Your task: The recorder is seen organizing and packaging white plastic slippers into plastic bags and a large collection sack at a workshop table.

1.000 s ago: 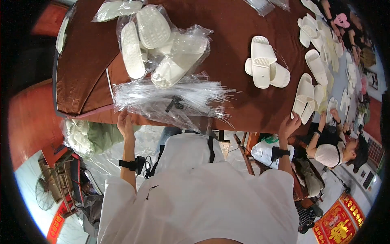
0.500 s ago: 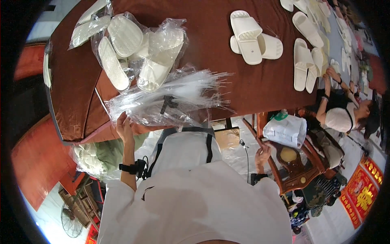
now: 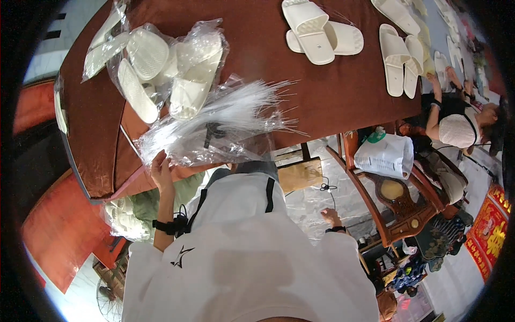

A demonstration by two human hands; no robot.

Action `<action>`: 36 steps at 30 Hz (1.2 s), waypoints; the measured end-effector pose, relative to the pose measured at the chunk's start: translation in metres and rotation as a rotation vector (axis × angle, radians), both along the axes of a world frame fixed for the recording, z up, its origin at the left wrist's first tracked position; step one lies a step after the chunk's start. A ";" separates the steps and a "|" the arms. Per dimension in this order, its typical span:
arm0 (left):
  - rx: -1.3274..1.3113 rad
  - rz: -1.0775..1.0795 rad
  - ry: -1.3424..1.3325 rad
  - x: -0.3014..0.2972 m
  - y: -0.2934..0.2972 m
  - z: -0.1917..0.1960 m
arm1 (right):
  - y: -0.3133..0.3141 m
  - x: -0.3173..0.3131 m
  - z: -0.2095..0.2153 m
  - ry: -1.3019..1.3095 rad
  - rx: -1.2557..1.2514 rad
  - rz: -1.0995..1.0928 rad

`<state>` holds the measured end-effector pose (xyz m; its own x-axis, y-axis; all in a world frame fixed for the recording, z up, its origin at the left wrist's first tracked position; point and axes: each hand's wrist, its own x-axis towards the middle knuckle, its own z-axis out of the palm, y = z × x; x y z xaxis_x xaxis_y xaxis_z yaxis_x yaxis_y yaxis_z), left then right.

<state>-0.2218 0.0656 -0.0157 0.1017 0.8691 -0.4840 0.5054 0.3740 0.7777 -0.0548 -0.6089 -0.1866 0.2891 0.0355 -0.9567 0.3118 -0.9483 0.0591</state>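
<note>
My left hand (image 3: 161,170) is at the near edge of the brown-covered table (image 3: 343,88). Its fingers reach up, loosely extended, against the end of a clear plastic bag (image 3: 236,145) with a bundle of thin white strands (image 3: 214,112) spilling out of it. Just beyond lie pale slippers (image 3: 188,99) in clear plastic wrapping. My right hand (image 3: 331,216) hangs low at my right side, over the floor, holding nothing that I can see; its fingers look slightly bent and apart.
An unwrapped pair of cream slippers (image 3: 311,35) lies farther right on the table, with more pairs (image 3: 394,59) beyond. A wooden chair (image 3: 389,198) bearing a white bag (image 3: 383,155) stands at the right. Another person (image 3: 456,129) is at the table's far right.
My right hand has drawn back from beside the chair, leftward and nearer my body. My left hand stays at the bag's end. The whole view has shifted a little.
</note>
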 end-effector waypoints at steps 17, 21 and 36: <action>0.075 -0.070 0.174 0.047 -0.020 0.028 | 0.084 0.027 0.005 -0.102 -0.228 -0.275; 0.150 -0.028 0.102 0.025 -0.019 0.032 | 0.163 0.024 0.012 -0.050 -0.040 -0.312; 0.258 0.234 -0.139 -0.262 -0.025 0.030 | 0.360 -0.131 0.038 0.140 0.547 -0.262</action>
<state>-0.4839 0.0404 0.0139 -0.0651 0.9683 -0.2412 0.3123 0.2493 0.9167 -0.1863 -0.2487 -0.1490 0.2276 0.4764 -0.8493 0.0341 -0.8755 -0.4819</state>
